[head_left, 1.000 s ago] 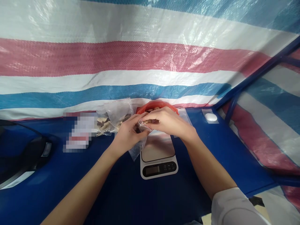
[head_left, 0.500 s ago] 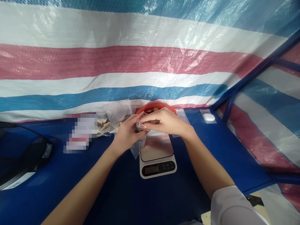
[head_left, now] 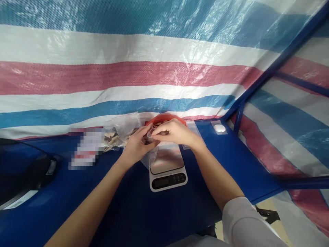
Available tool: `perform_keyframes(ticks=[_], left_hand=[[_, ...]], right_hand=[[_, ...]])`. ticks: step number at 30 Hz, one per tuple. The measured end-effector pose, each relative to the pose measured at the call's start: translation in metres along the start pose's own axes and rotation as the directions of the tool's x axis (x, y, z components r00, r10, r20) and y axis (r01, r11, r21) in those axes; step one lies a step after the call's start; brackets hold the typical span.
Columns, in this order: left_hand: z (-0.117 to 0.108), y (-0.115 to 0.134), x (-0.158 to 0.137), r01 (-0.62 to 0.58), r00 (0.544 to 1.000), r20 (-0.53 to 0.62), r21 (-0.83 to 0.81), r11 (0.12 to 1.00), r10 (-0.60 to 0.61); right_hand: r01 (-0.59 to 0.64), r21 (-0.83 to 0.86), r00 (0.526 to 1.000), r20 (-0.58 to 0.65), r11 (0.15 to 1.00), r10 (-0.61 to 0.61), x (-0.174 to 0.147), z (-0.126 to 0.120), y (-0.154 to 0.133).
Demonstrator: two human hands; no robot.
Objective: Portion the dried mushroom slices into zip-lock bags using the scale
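Above the back of a white digital scale (head_left: 168,183), my two hands meet at a clear plastic bag (head_left: 149,158). My left hand (head_left: 135,143) is closed round the bag's bunched part, thumb toward the right. From the other side, the fingertips of my right hand (head_left: 174,131) pinch the clear plastic. Part of the bag hangs below my left hand beside the scale's plate; the rest is hidden by my fingers. Just behind my hands lies an open red bag (head_left: 183,121) holding brownish pieces, mostly covered by my right hand.
Clear bags of dried, pale-brown slices (head_left: 112,138) lie left on the blue table (head_left: 133,212), beside a blurred-out packet (head_left: 87,147). A black item (head_left: 23,171) sits far left. To the right are a flat clear bag (head_left: 194,132) and a small white object (head_left: 219,128). Striped sheeting hangs behind.
The view has shifted slightly, so the scale and hands appear a little further left. My right fingertips still pinch the plastic at my left hand.
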State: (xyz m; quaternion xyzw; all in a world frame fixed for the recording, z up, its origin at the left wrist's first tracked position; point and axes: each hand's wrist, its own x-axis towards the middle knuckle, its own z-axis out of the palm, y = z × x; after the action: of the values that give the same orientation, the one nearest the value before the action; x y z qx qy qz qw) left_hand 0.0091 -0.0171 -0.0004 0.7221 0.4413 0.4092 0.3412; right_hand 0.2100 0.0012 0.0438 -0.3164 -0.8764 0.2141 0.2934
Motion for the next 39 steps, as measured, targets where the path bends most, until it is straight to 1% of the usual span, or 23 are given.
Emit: perform_keyframes(ticks=[2, 4, 6, 8, 10, 13, 15, 17, 21, 26, 29, 32, 35, 37, 39], left_hand=[[-0.005, 0.004, -0.001, 0.109, 0.993, 0.061, -0.112, 0.988, -0.102], [-0.011, 0.007, -0.003, 0.205, 0.977, 0.104, -0.258, 0.944, -0.184], [-0.014, 0.008, -0.002, 0.254, 0.967, 0.106, -0.403, 0.879, -0.23], [-0.015, 0.009, 0.001, 0.274, 0.961, 0.116, -0.495, 0.825, -0.25], [-0.014, 0.01, 0.005, 0.316, 0.949, 0.168, -0.506, 0.803, -0.267], [-0.01, 0.011, 0.01, 0.385, 0.921, 0.249, -0.47, 0.794, -0.299], [-0.007, 0.011, 0.011, 0.419, 0.906, 0.282, -0.489, 0.765, -0.317], [-0.004, 0.01, 0.01, 0.435, 0.899, 0.299, -0.528, 0.729, -0.32], [0.005, 0.013, 0.007, 0.43, 0.902, 0.306, -0.573, 0.698, -0.305], [0.017, 0.019, 0.006, 0.436, 0.899, 0.253, -0.604, 0.667, -0.358], [0.021, 0.022, 0.0, 0.408, 0.912, 0.233, -0.592, 0.694, -0.337], [0.024, 0.022, -0.01, 0.361, 0.932, 0.234, -0.509, 0.782, -0.278], [0.027, 0.02, -0.017, 0.324, 0.932, 0.288, -0.382, 0.866, -0.221], [0.029, 0.017, -0.018, 0.302, 0.925, 0.329, -0.341, 0.89, -0.188], [0.03, 0.012, -0.016, 0.274, 0.926, 0.346, -0.334, 0.902, -0.154]], right_hand=[[0.022, 0.033, 0.999, -0.04, 0.999, -0.021, -0.002, -0.001, 0.002], [0.05, 0.07, 0.996, -0.083, 0.996, -0.044, -0.005, -0.002, 0.005], [0.081, 0.105, 0.99, -0.122, 0.991, -0.068, -0.008, -0.003, 0.007], [0.118, 0.127, 0.983, -0.158, 0.985, -0.097, -0.012, -0.003, 0.007], [0.145, 0.133, 0.975, -0.19, 0.98, -0.119, -0.015, -0.003, 0.005], [0.134, 0.13, 0.97, -0.221, 0.983, -0.103, -0.02, -0.003, 0.0], [0.114, 0.122, 0.965, -0.249, 0.986, -0.081, -0.024, -0.004, -0.001], [0.123, 0.105, 0.955, -0.284, 0.987, -0.088, -0.029, -0.004, -0.001], [0.163, 0.04, 0.929, -0.342, 0.986, -0.14, -0.04, -0.002, 0.004], [0.124, -0.018, 0.931, -0.345, 0.992, -0.123, -0.052, 0.002, 0.013], [0.105, -0.039, 0.921, -0.374, 0.994, -0.111, -0.058, 0.003, 0.019], [0.09, -0.051, 0.901, -0.421, 0.995, -0.103, -0.062, 0.003, 0.022], [0.072, -0.04, 0.89, -0.448, 0.997, -0.082, -0.063, 0.004, 0.022], [0.052, -0.017, 0.893, -0.447, 0.998, -0.054, -0.063, 0.005, 0.022], [0.044, 0.019, 0.889, -0.457, 0.999, -0.031, -0.063, 0.005, 0.022]])
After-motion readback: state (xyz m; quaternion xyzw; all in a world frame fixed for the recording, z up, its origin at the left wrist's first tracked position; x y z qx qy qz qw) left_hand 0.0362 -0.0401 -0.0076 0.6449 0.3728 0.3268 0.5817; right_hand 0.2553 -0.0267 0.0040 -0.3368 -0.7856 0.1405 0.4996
